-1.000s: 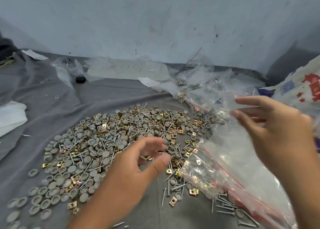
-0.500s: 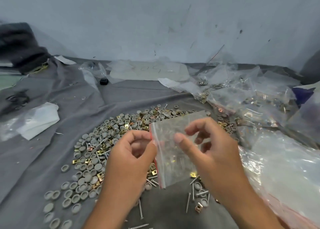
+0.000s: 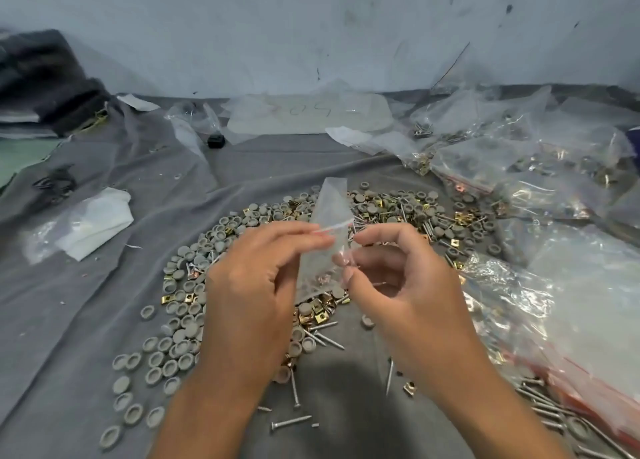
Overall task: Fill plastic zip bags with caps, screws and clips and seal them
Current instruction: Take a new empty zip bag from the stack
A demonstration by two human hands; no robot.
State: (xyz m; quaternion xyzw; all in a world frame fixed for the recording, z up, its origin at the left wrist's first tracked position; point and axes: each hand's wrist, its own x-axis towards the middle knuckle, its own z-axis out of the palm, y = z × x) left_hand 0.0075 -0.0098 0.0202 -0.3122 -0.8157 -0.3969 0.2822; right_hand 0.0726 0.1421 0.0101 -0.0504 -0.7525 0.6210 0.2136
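Grey cloth [image 3: 86, 320] lay under loose caps [image 3: 180, 337], screws [image 3: 291, 423] and clips [image 3: 408, 387].
Left hand [image 3: 256, 285] and right hand [image 3: 408, 285] pinched an empty zip bag [image 3: 327, 230]; best to part its lips fully before filling.

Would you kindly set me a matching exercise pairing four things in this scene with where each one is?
Things:
1. small clear plastic zip bag
2. small black cap
3. folded white cloth
4. lone silver screw

Places:
A. far, near the wall
B. held between both hands
C. on the grey cloth, left of the pile
D. nearest the camera, between the forearms

Pairs: 1-B, 2-A, 3-C, 4-D
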